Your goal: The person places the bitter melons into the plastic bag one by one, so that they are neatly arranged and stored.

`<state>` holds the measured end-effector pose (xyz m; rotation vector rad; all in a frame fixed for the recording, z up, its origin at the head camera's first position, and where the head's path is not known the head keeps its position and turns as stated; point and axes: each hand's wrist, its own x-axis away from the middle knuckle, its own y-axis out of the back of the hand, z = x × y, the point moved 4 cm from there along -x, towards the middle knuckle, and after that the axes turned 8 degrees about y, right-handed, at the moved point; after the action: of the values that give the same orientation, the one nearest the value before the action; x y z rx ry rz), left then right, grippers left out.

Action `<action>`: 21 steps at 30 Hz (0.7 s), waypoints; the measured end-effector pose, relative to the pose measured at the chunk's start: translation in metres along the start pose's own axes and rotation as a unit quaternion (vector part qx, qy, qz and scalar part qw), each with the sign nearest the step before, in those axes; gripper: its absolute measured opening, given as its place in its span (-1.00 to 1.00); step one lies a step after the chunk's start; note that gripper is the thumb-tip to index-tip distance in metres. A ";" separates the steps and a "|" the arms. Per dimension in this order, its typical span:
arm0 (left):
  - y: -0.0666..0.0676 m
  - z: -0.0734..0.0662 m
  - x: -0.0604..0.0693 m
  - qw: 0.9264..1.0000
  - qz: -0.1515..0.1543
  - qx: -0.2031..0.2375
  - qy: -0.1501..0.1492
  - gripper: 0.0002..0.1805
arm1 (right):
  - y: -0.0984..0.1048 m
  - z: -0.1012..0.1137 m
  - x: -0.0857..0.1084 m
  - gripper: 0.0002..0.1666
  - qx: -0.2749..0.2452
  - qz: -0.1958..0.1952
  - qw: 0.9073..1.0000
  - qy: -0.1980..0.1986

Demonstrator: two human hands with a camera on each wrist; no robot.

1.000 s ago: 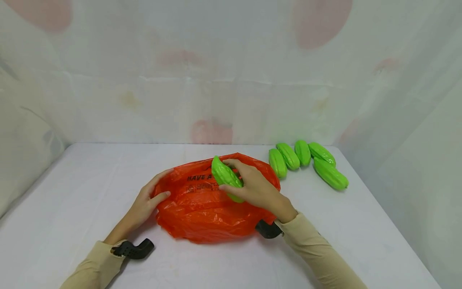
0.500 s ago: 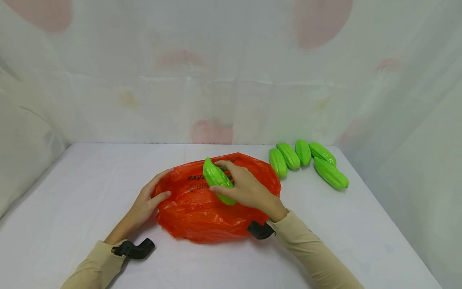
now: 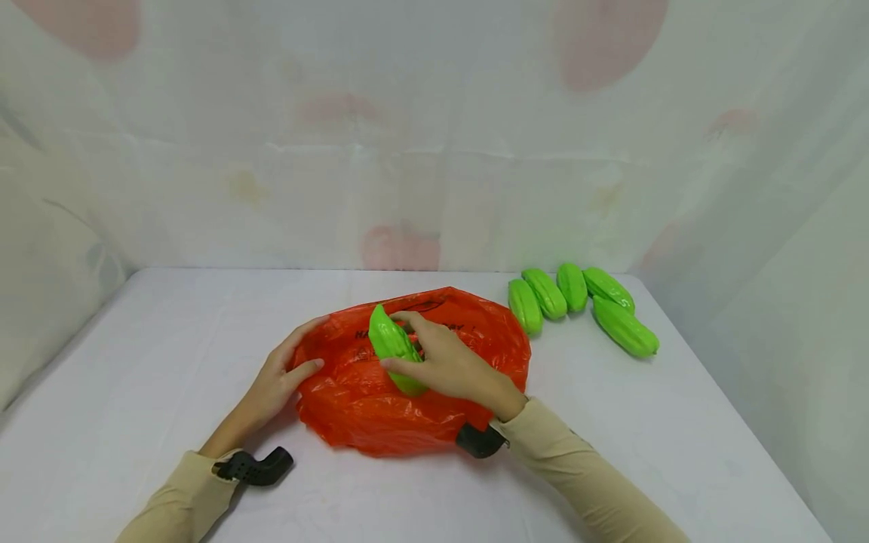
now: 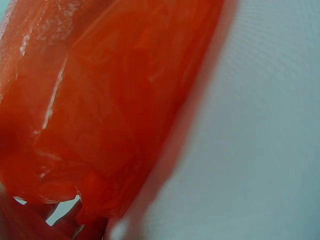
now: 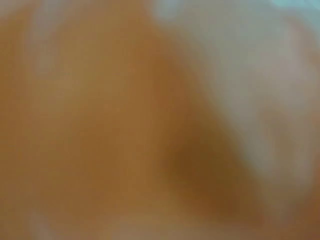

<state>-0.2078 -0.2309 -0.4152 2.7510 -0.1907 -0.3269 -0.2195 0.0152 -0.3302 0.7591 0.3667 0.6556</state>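
One ridged green gourd [image 3: 392, 345] over the red plastic bag [image 3: 387, 426].
The right hand [image 3: 448, 363] pinches it from the right, its long axis pointing away, slightly leftward; the left hand [image 3: 274, 378] grips the bag's left edge.

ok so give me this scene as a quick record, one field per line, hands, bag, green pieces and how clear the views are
left hand: grips the left edge of the red plastic bag, thumb on the near side
right hand: holds one ridged green gourd, tip pointing up and away
bag: crumpled, black print partly hidden
held gourd position: overlaps the bag in the head view; how deep is unclear
other pieces: five green gourds at the far right of the white table
right wrist view: too blurred to read
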 end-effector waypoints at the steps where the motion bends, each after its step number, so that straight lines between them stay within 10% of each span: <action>1: 0.000 0.000 0.000 1.000 0.000 -0.001 0.002 -0.35 | -0.001 0.000 -0.001 -0.16 0.005 0.003 1.000 -0.002; 21: 0.002 -0.005 -0.002 1.000 0.004 0.008 0.002 -0.36 | -0.025 -0.005 -0.013 -0.14 0.032 0.028 0.999 -0.012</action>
<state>-0.2085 -0.2308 -0.4100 2.7665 -0.2030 -0.3197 -0.2213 -0.0041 -0.3507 0.8401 0.3480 0.6894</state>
